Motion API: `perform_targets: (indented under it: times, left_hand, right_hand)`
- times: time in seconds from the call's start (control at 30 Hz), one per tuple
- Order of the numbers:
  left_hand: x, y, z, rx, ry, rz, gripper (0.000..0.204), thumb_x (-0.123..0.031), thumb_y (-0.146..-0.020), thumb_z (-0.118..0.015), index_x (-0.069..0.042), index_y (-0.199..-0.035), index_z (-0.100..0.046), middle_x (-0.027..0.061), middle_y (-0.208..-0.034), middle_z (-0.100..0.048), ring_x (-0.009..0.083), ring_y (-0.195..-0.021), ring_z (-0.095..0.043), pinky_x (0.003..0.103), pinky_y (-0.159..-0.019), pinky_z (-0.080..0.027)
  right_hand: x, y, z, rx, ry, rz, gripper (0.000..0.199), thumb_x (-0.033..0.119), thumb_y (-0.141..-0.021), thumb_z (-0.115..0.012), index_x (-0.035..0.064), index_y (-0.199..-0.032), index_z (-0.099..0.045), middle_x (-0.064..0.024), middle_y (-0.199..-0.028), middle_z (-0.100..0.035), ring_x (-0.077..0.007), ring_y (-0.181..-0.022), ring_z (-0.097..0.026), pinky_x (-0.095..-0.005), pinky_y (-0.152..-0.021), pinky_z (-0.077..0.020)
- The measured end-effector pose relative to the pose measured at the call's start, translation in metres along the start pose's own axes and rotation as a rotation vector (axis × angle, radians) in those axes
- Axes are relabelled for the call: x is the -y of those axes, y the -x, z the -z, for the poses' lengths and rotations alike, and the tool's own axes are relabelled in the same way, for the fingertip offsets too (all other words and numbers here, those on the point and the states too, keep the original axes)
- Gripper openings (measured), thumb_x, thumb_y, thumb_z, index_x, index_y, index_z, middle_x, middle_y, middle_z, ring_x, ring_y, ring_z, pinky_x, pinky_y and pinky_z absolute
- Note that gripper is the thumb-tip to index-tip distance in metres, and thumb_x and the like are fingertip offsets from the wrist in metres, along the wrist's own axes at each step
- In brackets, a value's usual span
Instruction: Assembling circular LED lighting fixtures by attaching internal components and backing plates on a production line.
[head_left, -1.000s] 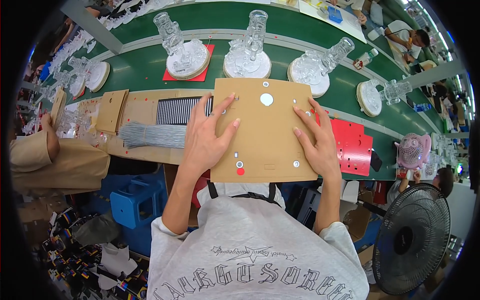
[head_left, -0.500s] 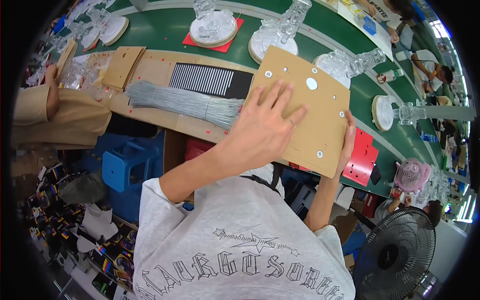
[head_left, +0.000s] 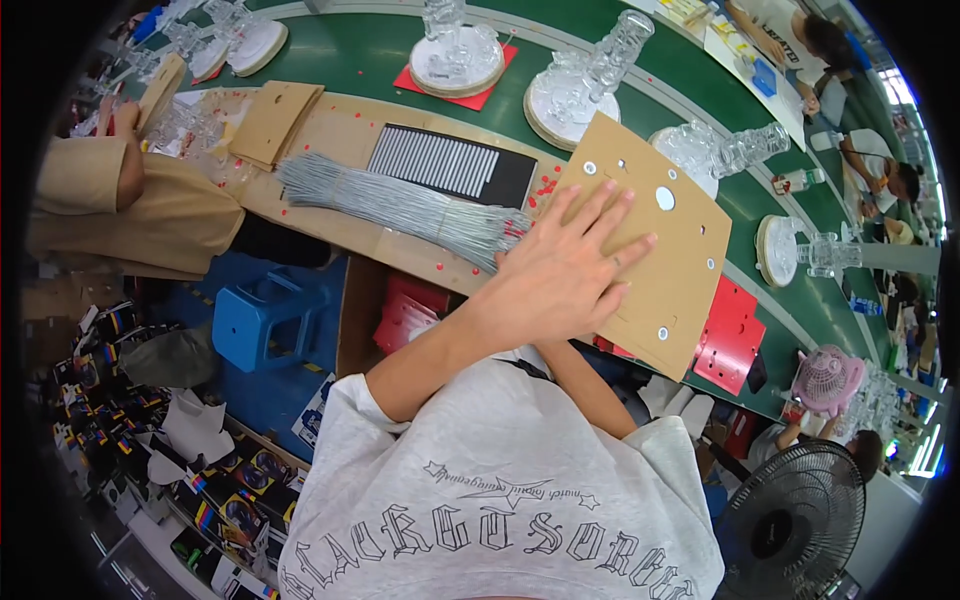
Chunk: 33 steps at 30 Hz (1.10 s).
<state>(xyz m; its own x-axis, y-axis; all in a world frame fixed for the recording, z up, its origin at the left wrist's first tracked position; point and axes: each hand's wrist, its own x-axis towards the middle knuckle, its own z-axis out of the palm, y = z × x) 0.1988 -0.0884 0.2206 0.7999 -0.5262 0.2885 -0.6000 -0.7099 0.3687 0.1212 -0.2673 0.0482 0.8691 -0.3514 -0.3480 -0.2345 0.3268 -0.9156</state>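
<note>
A green worktop (head_left: 330, 50) crosses the head view, carrying clear sculpted pieces on round white bases (head_left: 455, 62). The perforated cardboard panel (head_left: 670, 265) sits slantwise in front of the person, at the worktop's near side, between a grey wire bundle (head_left: 390, 205) and a red perforated sheet (head_left: 730, 335). The left hand (head_left: 570, 268) lies palm down across its left part, open, fingers spread and pointing up-right, thumb apart. The right forearm (head_left: 590, 390) slants inward beneath; its hand is hidden, so its grip cannot be told.

Tan board (head_left: 672, 275), black panel (head_left: 515, 180), seemingly silver-striped
</note>
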Motion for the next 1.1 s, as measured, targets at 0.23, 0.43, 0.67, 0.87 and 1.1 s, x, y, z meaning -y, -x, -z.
perform_targets:
  times: [0.23, 0.43, 0.67, 0.87, 1.1]
  left_hand:
    - [-0.006, 0.009, 0.000, 0.028, 0.013, 0.010, 0.057, -0.031, -0.096, -0.056, -0.015, -0.150, -0.046, 0.0247, -0.158, -0.032, 0.0403, -0.149, -0.027, 0.056, -0.120, -0.020]
    - [-0.009, 0.005, 0.003, 0.066, 0.031, -0.015, 0.056, -0.031, -0.097, -0.054, -0.018, -0.151, -0.046, 0.0252, -0.158, -0.031, 0.0415, -0.149, -0.025, 0.058, -0.120, -0.018]
    - [-0.013, -0.001, 0.016, 0.140, 0.005, -0.061, 0.086, -0.064, -0.079, -0.069, -0.022, -0.151, -0.046, 0.0245, -0.160, -0.028, 0.0421, -0.151, -0.021, 0.063, -0.119, -0.015]
    - [-0.021, -0.003, 0.011, 0.272, 0.237, -0.098, 0.093, -0.054, -0.073, -0.079, -0.015, -0.151, -0.045, 0.0173, -0.162, -0.029, 0.0395, -0.150, -0.024, 0.058, -0.119, -0.022]
    - [-0.033, -0.010, 0.004, 0.288, 0.036, -0.331, 0.070, -0.041, -0.076, -0.080, -0.035, -0.142, -0.057, 0.0091, -0.160, -0.036, 0.0418, -0.148, -0.028, 0.063, -0.116, -0.025]
  right_hand:
    - [-0.007, -0.008, -0.007, 0.027, -0.025, 0.017, 0.040, 0.024, -0.102, -0.056, 0.0052, -0.137, -0.051, -0.0108, -0.128, -0.060, -0.0208, -0.117, -0.059, -0.0371, -0.097, -0.0505]
    - [-0.012, -0.004, 0.010, -0.027, -0.019, 0.025, 0.035, 0.021, -0.101, -0.058, 0.0047, -0.132, -0.055, -0.0100, -0.121, -0.064, -0.0193, -0.111, -0.062, -0.0355, -0.094, -0.0519]
    - [-0.001, -0.007, 0.089, -0.233, 0.014, 0.080, 0.029, 0.017, -0.100, -0.060, 0.0041, -0.126, -0.061, -0.0090, -0.113, -0.069, -0.0175, -0.104, -0.066, -0.0336, -0.089, -0.0535]
    - [0.186, -0.023, 0.245, -0.267, -0.254, 0.680, 0.016, 0.019, -0.100, -0.060, 0.0054, -0.107, -0.064, -0.0060, -0.106, -0.067, -0.0157, -0.098, -0.063, -0.0320, -0.087, -0.0533]
    - [0.326, 0.042, 0.154, -0.101, 0.611, 1.228, 0.025, 0.014, -0.094, -0.056, -0.0053, -0.106, -0.067, -0.0111, -0.104, -0.066, -0.0251, -0.097, -0.063, -0.0363, -0.088, -0.0528]
